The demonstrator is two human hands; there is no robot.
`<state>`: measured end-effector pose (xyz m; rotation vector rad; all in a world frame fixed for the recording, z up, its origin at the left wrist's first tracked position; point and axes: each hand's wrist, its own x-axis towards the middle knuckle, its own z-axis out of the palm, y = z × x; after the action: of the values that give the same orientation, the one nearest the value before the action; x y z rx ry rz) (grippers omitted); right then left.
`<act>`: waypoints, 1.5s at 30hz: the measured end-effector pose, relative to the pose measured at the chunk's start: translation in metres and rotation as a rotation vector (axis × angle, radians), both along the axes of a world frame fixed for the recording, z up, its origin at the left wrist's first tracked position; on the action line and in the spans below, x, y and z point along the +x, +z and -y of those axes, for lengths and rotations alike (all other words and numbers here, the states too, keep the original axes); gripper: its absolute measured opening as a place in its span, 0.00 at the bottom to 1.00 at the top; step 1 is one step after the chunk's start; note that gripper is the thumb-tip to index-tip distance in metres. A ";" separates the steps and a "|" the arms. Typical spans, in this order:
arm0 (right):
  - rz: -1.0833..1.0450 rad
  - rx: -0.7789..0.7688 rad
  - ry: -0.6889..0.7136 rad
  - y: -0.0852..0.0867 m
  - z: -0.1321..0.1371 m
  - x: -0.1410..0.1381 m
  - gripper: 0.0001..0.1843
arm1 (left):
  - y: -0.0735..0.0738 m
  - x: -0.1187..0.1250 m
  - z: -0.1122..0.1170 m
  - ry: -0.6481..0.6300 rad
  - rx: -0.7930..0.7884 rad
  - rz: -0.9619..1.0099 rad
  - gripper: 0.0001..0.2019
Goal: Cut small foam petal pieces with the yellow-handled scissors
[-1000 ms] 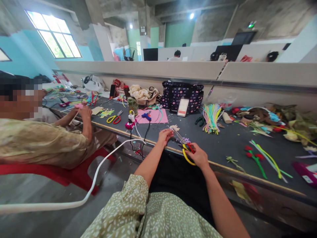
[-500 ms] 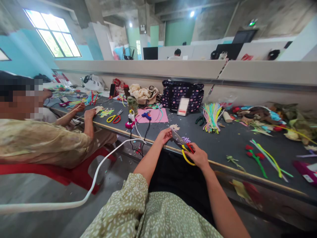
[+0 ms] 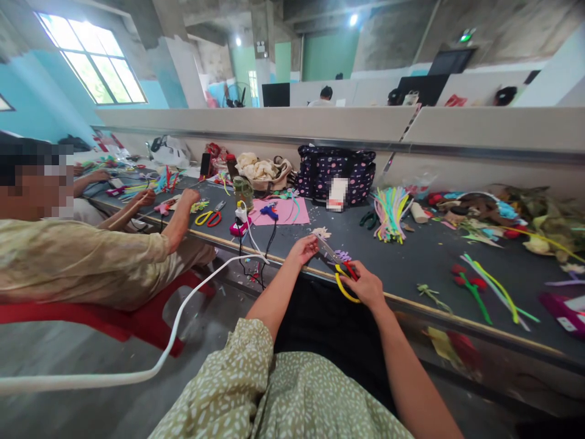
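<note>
My right hand [image 3: 367, 285] is wrapped round the handles of scissors [image 3: 346, 272], one loop yellow and the other red. Their blades are parted and point away to the left, reaching my left hand [image 3: 304, 249]. The fingers of that hand are pinched together at the blade tips; what they hold is too small to make out. Just beyond them lies a pale cluster of small pieces [image 3: 322, 233] on the dark table [image 3: 292, 244]. A small purple pile [image 3: 342, 256] rests beside the blades.
Ahead are a pink sheet [image 3: 292, 211] with a blue glue gun [image 3: 269, 212], a patterned bag [image 3: 336, 174] and a bundle of pipe cleaners [image 3: 390, 213]. Red-and-green stems [image 3: 473, 292] lie right. A white cable [image 3: 183, 305] crosses left, near a seated co-worker [image 3: 82, 256].
My hands and the scissors stay almost in place, with the blades slightly shifted. The co-worker's nearer hand has moved forward and to the right over the table.
</note>
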<state>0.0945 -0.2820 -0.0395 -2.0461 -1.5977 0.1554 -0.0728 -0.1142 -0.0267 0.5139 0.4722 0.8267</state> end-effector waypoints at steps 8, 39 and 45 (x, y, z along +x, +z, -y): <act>-0.001 0.025 0.015 -0.002 0.000 0.001 0.27 | 0.001 0.000 0.002 0.005 0.024 -0.054 0.05; 0.031 0.024 0.013 -0.001 0.001 -0.001 0.27 | -0.004 0.001 -0.004 -0.012 0.022 -0.068 0.05; 0.030 0.016 0.019 0.000 0.001 -0.002 0.26 | -0.003 0.001 -0.003 -0.002 0.006 -0.066 0.05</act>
<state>0.0928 -0.2832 -0.0392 -2.0310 -1.6313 0.1195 -0.0719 -0.1116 -0.0295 0.5483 0.5303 0.8108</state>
